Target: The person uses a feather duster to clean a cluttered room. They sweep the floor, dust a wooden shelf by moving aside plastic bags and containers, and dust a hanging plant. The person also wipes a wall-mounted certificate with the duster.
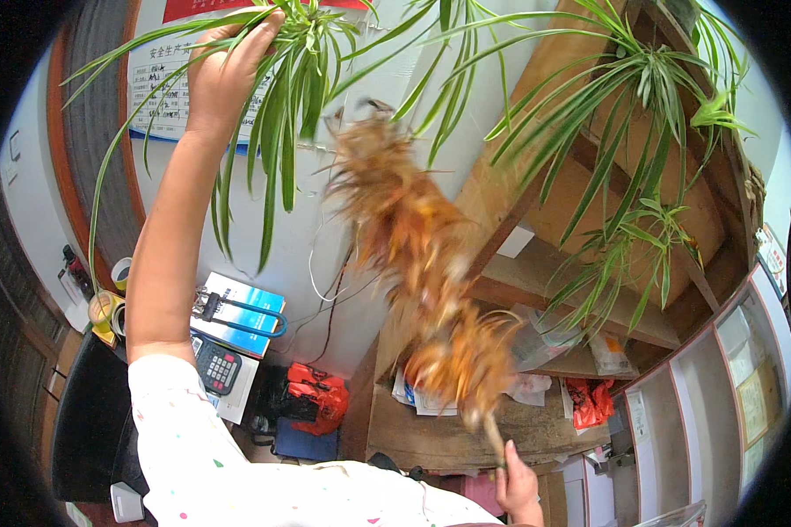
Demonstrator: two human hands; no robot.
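Note:
My left hand (pixel 231 69) is raised at the upper left. Its fingers are closed around part of a hanging spider plant (pixel 290 112), whose long striped leaves droop beside my forearm. Low on the right, my right hand (pixel 521 487) grips the thin handle of a brown feather duster (pixel 428 244). The duster slants up and to the left, its feathers blurred, and its tip appears close to the plant's leaves. A larger spider plant (pixel 652 79) trails over a wooden shelf unit (pixel 586 197) on the right, with a smaller plantlet (pixel 652 230) hanging below.
A printed notice (pixel 158 92) hangs on the wall behind my left hand. Below are a calculator (pixel 219 363), a blue-covered book (pixel 250 323) and tape rolls (pixel 105 309). Red plastic bags (pixel 320 395) lie beneath the wall. White-framed shelving (pixel 692 421) stands at the right.

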